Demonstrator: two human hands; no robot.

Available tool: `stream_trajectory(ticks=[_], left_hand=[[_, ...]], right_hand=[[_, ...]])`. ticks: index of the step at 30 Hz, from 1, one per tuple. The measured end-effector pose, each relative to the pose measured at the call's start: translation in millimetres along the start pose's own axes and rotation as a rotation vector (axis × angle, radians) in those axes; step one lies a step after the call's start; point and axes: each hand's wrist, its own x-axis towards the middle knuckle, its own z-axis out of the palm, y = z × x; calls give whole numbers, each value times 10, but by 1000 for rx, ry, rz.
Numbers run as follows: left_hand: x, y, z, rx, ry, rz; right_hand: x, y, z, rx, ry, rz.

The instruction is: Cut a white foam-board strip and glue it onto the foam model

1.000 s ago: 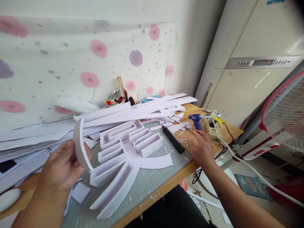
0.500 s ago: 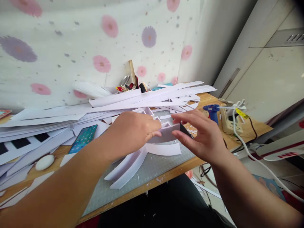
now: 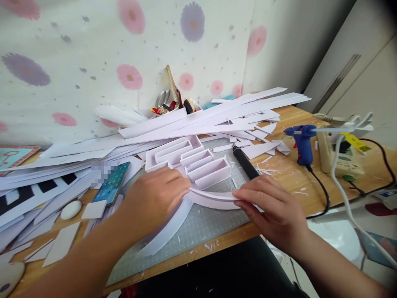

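A white foam-board model (image 3: 189, 165) of walled channels lies on a grey cutting mat (image 3: 204, 225). Along its near curved edge stands a curved white strip (image 3: 211, 195). My left hand (image 3: 155, 198) grips the strip's left end with fingers curled over it. My right hand (image 3: 269, 207) pinches the strip's right end between fingertips. A black utility knife (image 3: 245, 162) lies just behind my right hand.
Long white foam strips (image 3: 217, 120) pile up behind the model. A blue glue gun (image 3: 302, 138) and a power strip (image 3: 339, 159) sit at the right. A phone (image 3: 112, 183) and white offcuts lie at the left. A tool cup (image 3: 169, 105) stands by the flowered wall.
The left hand brought the curved strip from the left down onto the model. The right hand came back from the desk's right side and took the strip's other end. The view shifted left.
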Motion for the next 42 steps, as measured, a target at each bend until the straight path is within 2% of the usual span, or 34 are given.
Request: stream_trajectory(ticks=[4, 10, 19, 23, 27, 34, 37, 40, 42], left_hand=[[25, 84, 134, -18, 54, -23], [21, 120, 216, 26, 45, -38], [-15, 74, 289, -59, -17, -60], [1, 65, 309, -68, -37, -78], [6, 57, 331, -76, -51, -95], [11, 67, 374, -93, -11, -83], [16, 76, 374, -111, 7, -109], [20, 68, 368, -117, -11, -100], [14, 58, 365, -116, -41, -81]], right_hand=[[-137, 92, 52, -17, 32, -2], [-301, 216, 29, 27, -47, -19], [-130, 187, -99, 6, -83, 29], [-166, 203, -88, 15, -112, 69], [-176, 200, -45, 24, -72, 131], [-157, 222, -65, -38, -118, 150], [-210, 229, -104, -82, -181, 141], [-257, 208, -123, -131, -234, 143], [-271, 183, -121, -159, -202, 174]])
